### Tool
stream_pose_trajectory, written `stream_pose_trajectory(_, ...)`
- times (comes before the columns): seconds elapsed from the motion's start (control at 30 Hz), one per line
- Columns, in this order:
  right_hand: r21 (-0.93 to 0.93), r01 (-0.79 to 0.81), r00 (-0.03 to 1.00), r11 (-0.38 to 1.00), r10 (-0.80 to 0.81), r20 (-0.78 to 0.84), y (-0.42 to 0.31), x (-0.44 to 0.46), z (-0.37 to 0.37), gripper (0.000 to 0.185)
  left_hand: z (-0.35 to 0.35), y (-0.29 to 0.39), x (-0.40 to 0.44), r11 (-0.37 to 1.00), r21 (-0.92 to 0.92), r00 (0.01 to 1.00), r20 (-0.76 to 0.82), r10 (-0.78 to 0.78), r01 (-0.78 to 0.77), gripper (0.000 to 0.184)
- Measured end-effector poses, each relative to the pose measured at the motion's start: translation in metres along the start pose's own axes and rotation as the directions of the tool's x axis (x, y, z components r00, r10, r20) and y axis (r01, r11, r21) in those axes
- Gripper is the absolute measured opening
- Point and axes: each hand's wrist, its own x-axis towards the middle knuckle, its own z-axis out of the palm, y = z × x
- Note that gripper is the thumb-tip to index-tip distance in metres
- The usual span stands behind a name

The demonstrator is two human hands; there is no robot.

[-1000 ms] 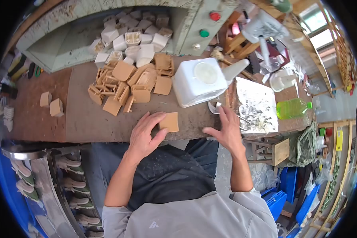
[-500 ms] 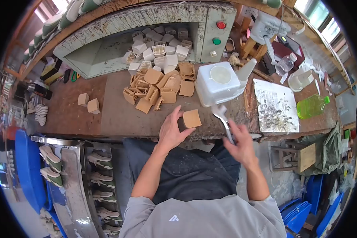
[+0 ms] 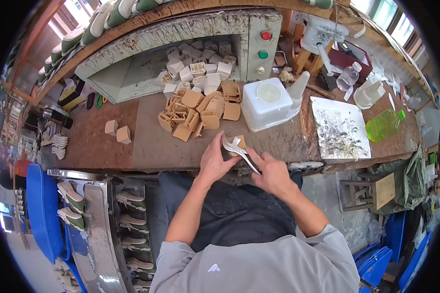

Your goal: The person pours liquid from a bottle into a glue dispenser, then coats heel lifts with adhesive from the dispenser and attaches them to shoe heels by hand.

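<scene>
Close to the bench's front edge, my left hand [image 3: 213, 160] grips a tan shoe heel [image 3: 242, 142] between thumb and fingers. My right hand [image 3: 274, 175] is closed around the handles of silver pliers [image 3: 250, 160]. Their curved head lies over the heel and partly covers it. A small white pad [image 3: 236, 140] shows at the pliers' tip, against the heel. Behind my hands is a heap of tan heels [image 3: 210, 119], with a pile of white heels [image 3: 198, 68] beyond. A white plastic container [image 3: 267, 102] stands just behind my right hand.
Two tan heels [image 3: 124, 135] sit on the left of the bench [image 3: 156, 151]. A pale green metal box [image 3: 107, 75] with red and green buttons stands behind. On the right are a stained white sheet [image 3: 340, 129] and a green-liquid bottle [image 3: 384, 127]. Shoes [image 3: 131, 200] fill a rack below left.
My right hand has moved left from beside the white container, bringing the pliers' head onto the heel. My left hand still holds the heel in about the same place.
</scene>
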Motion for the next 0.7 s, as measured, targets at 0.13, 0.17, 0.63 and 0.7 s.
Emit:
stream_pose_trajectory(0.13,-0.017,0.076,0.994,0.997,-0.074,0.083,0.048,0.009,-0.044,0.068,-0.012,0.003,-0.007,0.939,-0.337,0.996,0.075,-0.044,0.066,0.101)
stream_pose_trajectory(0.17,-0.022,0.090,0.991,0.996,-0.088,0.098,0.064,0.011,-0.053,0.067,-0.016,0.008,-0.011,0.828,-0.542,0.988,0.121,-0.093,0.144,0.099)
stream_pose_trajectory(0.63,0.996,-0.086,0.980,0.037,-0.178,0.092,-0.010,-0.029,-0.059,0.087,-0.075,0.115,-0.069,0.795,-0.506,0.921,0.004,0.390,-0.335,0.108)
stream_pose_trajectory(0.7,0.995,0.094,0.977,0.031,-0.196,-0.086,-0.017,-0.032,-0.054,0.087,-0.079,0.122,-0.074,0.826,-0.407,0.918,-0.101,0.383,-0.390,0.093)
